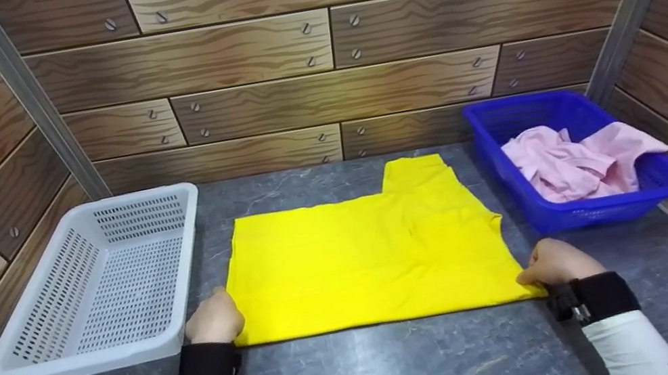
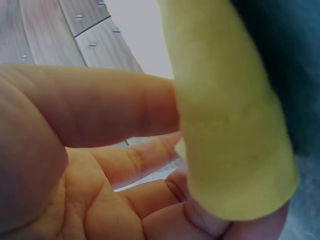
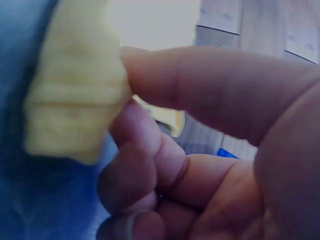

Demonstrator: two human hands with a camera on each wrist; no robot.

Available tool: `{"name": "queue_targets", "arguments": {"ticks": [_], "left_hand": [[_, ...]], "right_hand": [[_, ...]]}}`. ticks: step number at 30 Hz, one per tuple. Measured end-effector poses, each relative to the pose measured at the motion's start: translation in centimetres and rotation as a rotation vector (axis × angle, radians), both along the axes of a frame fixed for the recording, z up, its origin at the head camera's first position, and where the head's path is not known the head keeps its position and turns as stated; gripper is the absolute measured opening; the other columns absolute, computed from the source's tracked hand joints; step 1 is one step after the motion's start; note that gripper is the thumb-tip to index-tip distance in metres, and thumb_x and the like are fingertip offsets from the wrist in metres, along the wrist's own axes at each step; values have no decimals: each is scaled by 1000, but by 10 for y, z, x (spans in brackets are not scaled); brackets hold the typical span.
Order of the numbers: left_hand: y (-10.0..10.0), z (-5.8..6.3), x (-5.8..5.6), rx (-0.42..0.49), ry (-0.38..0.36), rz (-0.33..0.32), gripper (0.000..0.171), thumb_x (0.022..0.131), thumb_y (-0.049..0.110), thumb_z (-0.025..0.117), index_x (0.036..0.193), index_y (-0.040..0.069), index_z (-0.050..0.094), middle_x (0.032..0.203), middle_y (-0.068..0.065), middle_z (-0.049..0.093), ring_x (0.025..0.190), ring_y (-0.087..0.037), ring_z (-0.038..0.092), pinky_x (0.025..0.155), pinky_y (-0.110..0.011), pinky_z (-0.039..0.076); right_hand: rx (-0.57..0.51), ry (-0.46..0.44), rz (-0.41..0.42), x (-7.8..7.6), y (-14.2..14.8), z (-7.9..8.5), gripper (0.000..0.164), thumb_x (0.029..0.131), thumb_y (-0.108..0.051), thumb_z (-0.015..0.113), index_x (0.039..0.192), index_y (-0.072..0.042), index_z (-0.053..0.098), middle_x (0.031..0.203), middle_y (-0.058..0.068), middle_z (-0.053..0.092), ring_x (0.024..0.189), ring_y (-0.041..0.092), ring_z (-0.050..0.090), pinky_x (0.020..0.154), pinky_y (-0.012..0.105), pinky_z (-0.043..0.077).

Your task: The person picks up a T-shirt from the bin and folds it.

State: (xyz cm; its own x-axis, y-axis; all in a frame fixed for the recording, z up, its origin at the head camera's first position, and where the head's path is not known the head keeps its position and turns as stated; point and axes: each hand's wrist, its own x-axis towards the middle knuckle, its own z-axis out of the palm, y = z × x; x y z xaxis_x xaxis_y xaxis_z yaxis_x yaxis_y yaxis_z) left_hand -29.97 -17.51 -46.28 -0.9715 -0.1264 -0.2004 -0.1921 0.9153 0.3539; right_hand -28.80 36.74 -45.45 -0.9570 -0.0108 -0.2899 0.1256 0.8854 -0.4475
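A yellow T-shirt (image 1: 347, 261) lies on the grey table, folded in half, with a sleeve (image 1: 415, 172) pointing to the back on its right side. At its near left corner my left hand (image 1: 214, 317) grips the folded edge. The left wrist view shows the cloth (image 2: 235, 135) between the thumb and the fingers. My right hand (image 1: 560, 260) pinches the near right corner. In the right wrist view the thumb presses the yellow fabric (image 3: 75, 100) against a curled forefinger.
To the left stands a white perforated plastic basket (image 1: 190, 268), close beside my left hand. A blue basket (image 1: 606, 209) at the back right holds a crumpled pink cloth (image 1: 567, 167). Wood-patterned walls (image 1: 265, 107) enclose the table on the back and sides.
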Motion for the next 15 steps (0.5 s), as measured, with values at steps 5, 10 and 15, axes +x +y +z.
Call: {"name": "queue_targets", "arguments": {"ticks": [5, 10, 15], "left_hand": [[9, 1, 2, -22, 65, 13, 53, 96, 5, 56, 145, -9, 44, 128, -39, 58, 112, -52, 61, 89, -62, 53], [26, 0, 0, 12, 224, -77, 49, 96, 6, 59, 143, -3, 52, 145, -36, 48, 136, -53, 45, 106, -66, 43], [35, -10, 0, 15, 192, -204, 46, 101, 14, 58, 146, 4, 55, 159, -29, 40, 150, -47, 35, 116, -68, 33]], "right_hand": [[-5, 156, -29, -1, -11, 1, 26, 89, -22, 75, 77, -7, 57, 69, 3, 52, 62, 19, 51, 57, 31, 41], [-47, 387, 14, -5, -43, -5, 31, 100, -21, 63, 114, 7, 65, 114, 27, 64, 106, 43, 61, 96, 55, 50], [-41, 386, 117, -5, -68, -19, 42, 101, -19, 60, 132, 9, 61, 145, 35, 50, 138, 53, 45, 117, 64, 34]]}}
